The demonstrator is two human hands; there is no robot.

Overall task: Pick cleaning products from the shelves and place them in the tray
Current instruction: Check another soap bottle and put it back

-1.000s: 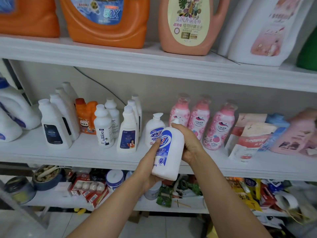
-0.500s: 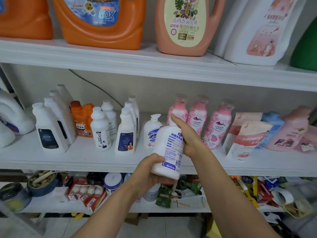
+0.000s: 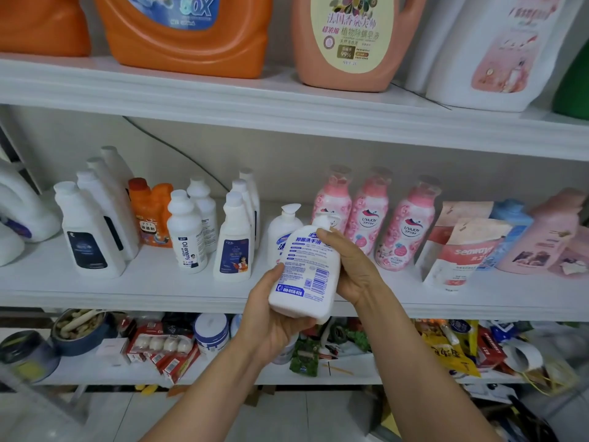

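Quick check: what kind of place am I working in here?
Probably a small shop or storeroom: white shelves hold identical pink bottles, rows of white cleaner bottles, and big detergent jugs on top.

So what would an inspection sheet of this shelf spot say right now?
Surface: white middle shelf, stocked along its length.
Job's things: pump bottle held in front of the shelf, barcode label facing the camera; second pump bottle, pink bottles and white bottles stand on the shelf; tray not in view.
Clutter: bottom shelf crowded with a bowl, boxes and snack packs.
Hands: left hand grips the held bottle's base; right hand grips its upper side.
Cables: one dark cable runs along the back wall.
Surroundings: orange jugs on the top shelf; tiled floor below.
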